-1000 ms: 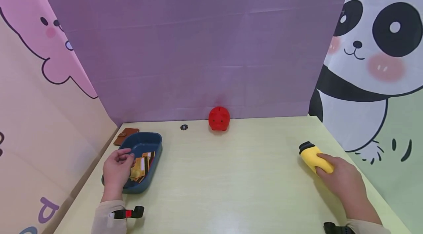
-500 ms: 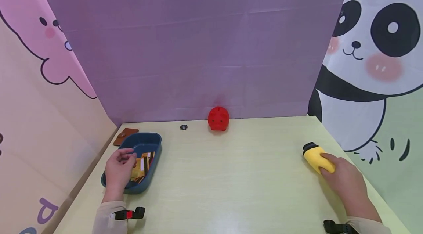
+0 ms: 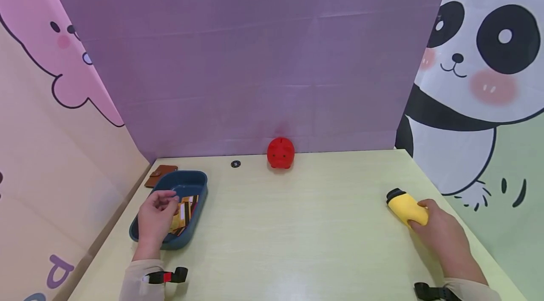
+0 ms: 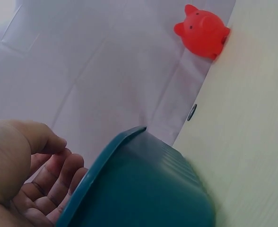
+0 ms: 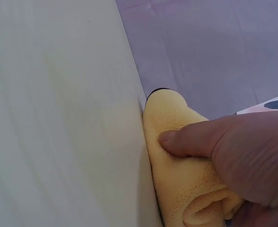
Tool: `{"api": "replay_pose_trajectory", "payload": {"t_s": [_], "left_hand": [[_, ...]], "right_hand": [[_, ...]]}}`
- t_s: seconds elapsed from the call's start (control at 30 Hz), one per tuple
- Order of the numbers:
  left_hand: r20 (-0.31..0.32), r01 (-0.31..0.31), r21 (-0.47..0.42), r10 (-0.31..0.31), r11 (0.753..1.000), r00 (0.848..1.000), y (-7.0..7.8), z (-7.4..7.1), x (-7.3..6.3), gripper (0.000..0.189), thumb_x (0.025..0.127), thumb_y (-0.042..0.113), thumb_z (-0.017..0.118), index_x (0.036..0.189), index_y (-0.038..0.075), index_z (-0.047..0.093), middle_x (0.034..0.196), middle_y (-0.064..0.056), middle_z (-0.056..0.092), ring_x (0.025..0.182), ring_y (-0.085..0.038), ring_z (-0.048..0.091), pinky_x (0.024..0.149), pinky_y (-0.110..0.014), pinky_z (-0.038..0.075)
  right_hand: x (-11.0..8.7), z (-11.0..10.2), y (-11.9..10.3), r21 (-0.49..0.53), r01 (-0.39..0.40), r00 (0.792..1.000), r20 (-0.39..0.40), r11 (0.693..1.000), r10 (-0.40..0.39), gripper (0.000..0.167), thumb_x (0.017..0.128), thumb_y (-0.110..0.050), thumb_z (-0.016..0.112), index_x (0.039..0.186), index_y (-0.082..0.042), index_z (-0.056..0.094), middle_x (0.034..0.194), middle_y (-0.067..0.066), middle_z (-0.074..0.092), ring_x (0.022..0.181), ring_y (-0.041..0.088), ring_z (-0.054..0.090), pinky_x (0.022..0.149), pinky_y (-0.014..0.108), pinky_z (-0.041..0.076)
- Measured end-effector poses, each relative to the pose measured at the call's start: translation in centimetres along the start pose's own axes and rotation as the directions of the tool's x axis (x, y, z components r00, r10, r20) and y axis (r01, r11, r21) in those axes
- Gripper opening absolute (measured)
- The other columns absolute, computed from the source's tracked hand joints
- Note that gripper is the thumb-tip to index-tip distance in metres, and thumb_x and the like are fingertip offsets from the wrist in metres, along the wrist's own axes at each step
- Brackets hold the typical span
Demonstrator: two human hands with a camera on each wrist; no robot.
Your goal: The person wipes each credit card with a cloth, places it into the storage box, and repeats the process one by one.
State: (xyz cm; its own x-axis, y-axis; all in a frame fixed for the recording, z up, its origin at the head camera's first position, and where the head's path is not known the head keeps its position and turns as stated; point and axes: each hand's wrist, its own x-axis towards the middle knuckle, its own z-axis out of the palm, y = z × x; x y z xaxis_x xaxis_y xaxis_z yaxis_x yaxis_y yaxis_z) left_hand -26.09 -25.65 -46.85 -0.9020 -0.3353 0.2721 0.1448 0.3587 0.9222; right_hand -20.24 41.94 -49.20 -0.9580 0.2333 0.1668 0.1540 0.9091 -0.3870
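Observation:
On the right of the table, my right hand point(image 3: 444, 235) grips a rolled yellow cloth point(image 3: 408, 207) with a dark edge at its far end. In the right wrist view the thumb presses on the soft yellow roll point(image 5: 174, 175), which lies against the table. My left hand point(image 3: 156, 218) is over the left side of a dark blue basin point(image 3: 197, 223), its fingers loosely curled and nothing visible in them. Gold and dark cards point(image 3: 182, 214) lie inside the basin, partly hidden by that hand. From the left wrist, the basin wall point(image 4: 148, 189) covers some fingertips.
A brown wallet point(image 3: 160, 174) lies behind the basin, near the back left corner. Along the back edge are a small dark round chip point(image 3: 235, 164) and a red piggy bank point(image 3: 280, 153). The pale table point(image 3: 293, 225) meets a purple backdrop, with printed panels at both sides.
My right hand, with the yellow cloth, has shifted slightly right and then back toward me. The left hand has drifted a little to the right over the basin.

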Motion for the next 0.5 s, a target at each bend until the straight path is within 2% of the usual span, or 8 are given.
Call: {"api": "replay_pose_trajectory", "payload": {"t_s": [0.27,0.5], "left_hand": [[0.006,0.009,0.041,-0.009,0.999,1.000,0.18,0.12,-0.09,0.018,0.101,0.013,0.071,0.118,0.005,0.069,0.103,-0.014,0.068,0.078,-0.008,0.068,0.071,-0.016,0.058],[0.006,0.001,0.057,-0.002,0.998,1.000,0.14,0.16,-0.10,0.021,0.101,0.015,0.071,0.119,0.004,0.070,0.103,-0.014,0.069,0.079,-0.009,0.067,0.069,-0.016,0.057]], "right_hand": [[-0.01,0.16,0.06,0.017,-0.019,0.999,0.027,1.000,0.019,0.068,0.087,-0.022,0.082,0.135,0.008,0.044,0.117,0.041,0.059,0.084,0.045,0.059,0.073,0.060,0.049],[-0.22,-0.05,0.19,-0.007,-0.044,0.998,0.041,0.999,0.044,0.076,0.088,-0.034,0.081,0.141,0.006,0.045,0.123,0.040,0.057,0.093,0.050,0.060,0.072,0.060,0.049]]}}
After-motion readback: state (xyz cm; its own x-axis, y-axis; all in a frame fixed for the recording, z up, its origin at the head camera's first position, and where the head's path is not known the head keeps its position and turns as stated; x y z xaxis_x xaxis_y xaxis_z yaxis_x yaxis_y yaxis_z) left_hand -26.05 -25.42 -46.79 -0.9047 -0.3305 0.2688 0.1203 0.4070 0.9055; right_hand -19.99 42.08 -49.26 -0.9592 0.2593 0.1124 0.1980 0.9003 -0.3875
